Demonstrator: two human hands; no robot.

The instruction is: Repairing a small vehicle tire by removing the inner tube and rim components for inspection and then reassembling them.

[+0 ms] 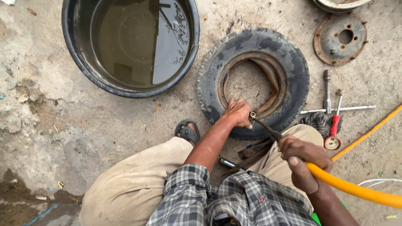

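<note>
Tyre [253, 79] with its rusty rim is lying flat on the concrete floor [104, 121], just in front of the crouching person's knees. Left hand [238, 113] is pressing on the tyre's near edge, fingers [236, 104] curled over it. Right hand [304, 161] is gripping the yellow air hose [356, 190], fingers closed around it, its metal nozzle [263, 124] reaching to the left hand. Black water tub [130, 44] is standing beside the tyre. Cross wrench [328, 100] and red-handled pressure gauge [333, 134] are lying nearby.
</note>
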